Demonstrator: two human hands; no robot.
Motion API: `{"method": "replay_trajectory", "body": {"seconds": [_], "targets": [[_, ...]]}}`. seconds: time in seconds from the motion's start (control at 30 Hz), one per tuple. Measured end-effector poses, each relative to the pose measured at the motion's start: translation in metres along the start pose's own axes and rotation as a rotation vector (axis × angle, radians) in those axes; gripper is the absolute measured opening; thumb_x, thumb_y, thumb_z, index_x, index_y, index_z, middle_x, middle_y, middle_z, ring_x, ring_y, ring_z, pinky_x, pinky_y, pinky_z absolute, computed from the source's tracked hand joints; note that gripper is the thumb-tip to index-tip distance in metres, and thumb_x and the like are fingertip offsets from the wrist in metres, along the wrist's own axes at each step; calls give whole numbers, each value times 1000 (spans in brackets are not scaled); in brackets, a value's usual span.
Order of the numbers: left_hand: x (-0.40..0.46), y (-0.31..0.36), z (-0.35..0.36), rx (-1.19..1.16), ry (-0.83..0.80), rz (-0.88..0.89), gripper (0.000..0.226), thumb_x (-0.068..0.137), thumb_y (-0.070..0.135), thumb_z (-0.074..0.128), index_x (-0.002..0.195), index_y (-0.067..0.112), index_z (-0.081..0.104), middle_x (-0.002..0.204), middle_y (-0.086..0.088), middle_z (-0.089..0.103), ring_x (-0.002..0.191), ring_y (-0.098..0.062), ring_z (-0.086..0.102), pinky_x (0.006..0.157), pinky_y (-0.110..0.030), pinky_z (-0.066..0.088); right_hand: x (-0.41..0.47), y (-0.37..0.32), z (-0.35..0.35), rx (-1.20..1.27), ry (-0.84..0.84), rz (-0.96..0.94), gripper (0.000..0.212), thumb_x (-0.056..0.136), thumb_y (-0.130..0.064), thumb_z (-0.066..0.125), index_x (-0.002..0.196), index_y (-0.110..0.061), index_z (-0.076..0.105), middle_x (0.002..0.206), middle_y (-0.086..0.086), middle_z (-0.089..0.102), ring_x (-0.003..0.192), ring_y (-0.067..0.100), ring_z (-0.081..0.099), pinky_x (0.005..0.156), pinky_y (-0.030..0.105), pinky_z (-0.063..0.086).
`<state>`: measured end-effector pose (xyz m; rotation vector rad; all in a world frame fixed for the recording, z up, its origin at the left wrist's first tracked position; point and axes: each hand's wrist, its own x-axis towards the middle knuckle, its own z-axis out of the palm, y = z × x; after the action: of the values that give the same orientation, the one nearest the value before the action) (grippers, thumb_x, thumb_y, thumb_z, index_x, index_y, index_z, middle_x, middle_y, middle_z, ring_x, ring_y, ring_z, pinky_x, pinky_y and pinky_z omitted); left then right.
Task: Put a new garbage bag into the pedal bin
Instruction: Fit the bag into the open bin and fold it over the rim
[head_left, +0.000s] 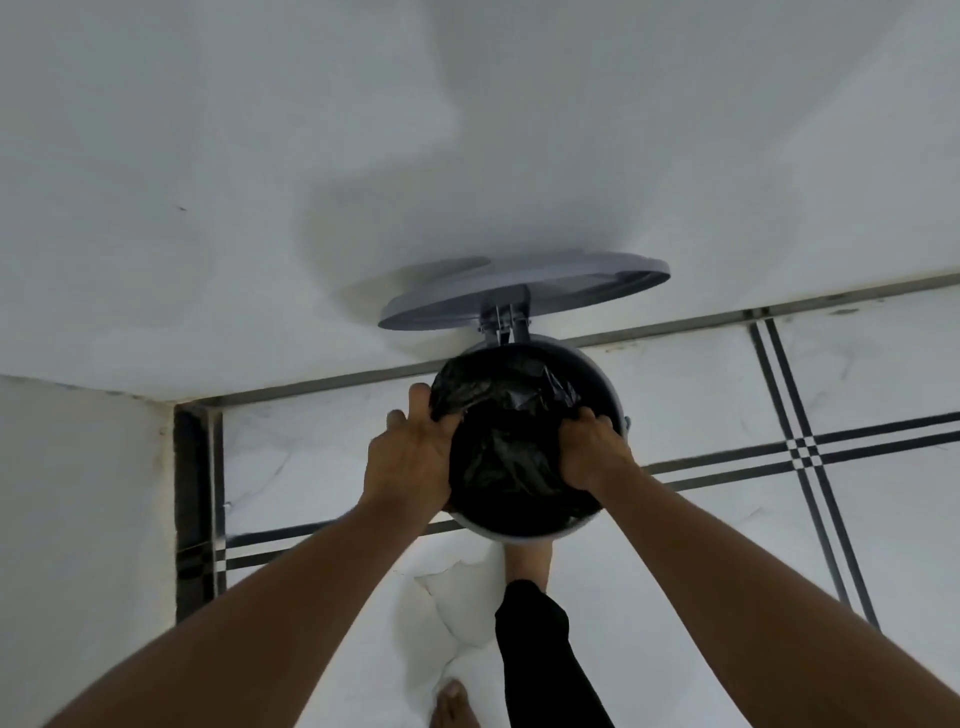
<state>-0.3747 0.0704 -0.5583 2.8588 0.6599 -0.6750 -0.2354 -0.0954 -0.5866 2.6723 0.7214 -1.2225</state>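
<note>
A round grey pedal bin (524, 535) stands on the floor against the white wall. Its flat lid (524, 291) is raised and leans towards the wall. A crumpled black garbage bag (511, 415) fills the bin's mouth. My left hand (410, 457) grips the bag's edge at the left side of the rim, thumb on the plastic. My right hand (595, 447) holds the bag at the right side of the rim, fingers curled into the plastic. A foot (527, 564) below the bin reaches under its front edge; the pedal itself is hidden.
White marble floor tiles with dark inlaid stripes (802, 447) run around the bin. A white wall (467, 156) is right behind it, and a wall corner (171, 410) with a dark gap sits to the left. My other bare foot (454, 701) is near the bottom edge.
</note>
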Motion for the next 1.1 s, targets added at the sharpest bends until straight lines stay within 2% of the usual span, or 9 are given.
{"method": "replay_trajectory", "body": {"seconds": [0.17,0.27,0.33,0.43,0.57,0.67,0.87,0.97,1.1], "targets": [[27,-17,11,-667,-338,76,98,75,41,80,157,46,27,143,3,30,118,-17,51,106,-33,47,14,12,-2,363,45,7,29,71,-29,76,89,-6,72,92,10,69,95,30,67,76,30,54],[41,-19,11,-967,-68,-154,28,91,48,63,116,37,71,116,1,67,111,-18,63,90,-26,44,11,29,-6,532,405,-33,17,85,-29,76,84,-13,82,83,3,79,80,20,72,76,23,52],[54,-21,10,-860,180,-311,19,98,26,56,107,21,72,105,-10,70,102,-29,65,81,-27,40,17,42,-10,487,643,-99,11,88,-17,73,88,-13,84,92,5,78,81,23,72,77,21,49],[72,-29,6,-706,226,-264,31,88,4,55,115,10,68,100,-16,62,95,-38,65,76,-31,44,35,62,-20,154,726,-309,16,83,1,73,96,-4,80,109,12,67,85,32,67,72,36,61],[86,-37,-6,-447,38,-95,68,91,9,57,154,31,44,141,-12,44,113,-41,62,94,-46,54,50,82,-46,-133,647,-375,31,90,-6,69,121,-9,69,123,10,56,100,37,57,64,46,60],[93,-47,-8,-248,-49,-10,66,102,23,50,161,40,27,147,-15,39,112,-49,61,96,-50,52,63,87,-62,-249,587,-313,40,92,-5,64,132,-13,60,130,7,47,95,33,54,58,41,55],[121,-52,-9,-646,-230,-261,58,96,76,38,147,51,49,149,-7,58,137,-34,53,112,-39,43,96,70,-84,-217,85,-261,73,96,-19,45,158,-48,19,117,6,48,103,38,62,77,42,54],[138,-42,-11,-817,-347,-415,65,96,75,43,141,33,62,137,-9,62,116,-34,59,85,-37,50,109,54,-92,-2,-64,-157,67,97,-14,37,153,-50,35,124,7,58,108,36,61,80,40,54],[138,-44,-1,-977,-392,-525,55,93,68,58,119,22,72,100,-8,61,86,-28,56,72,-35,44,120,59,-93,535,-250,153,33,97,-18,46,118,-14,71,77,1,51,63,16,45,52,24,41]]}}
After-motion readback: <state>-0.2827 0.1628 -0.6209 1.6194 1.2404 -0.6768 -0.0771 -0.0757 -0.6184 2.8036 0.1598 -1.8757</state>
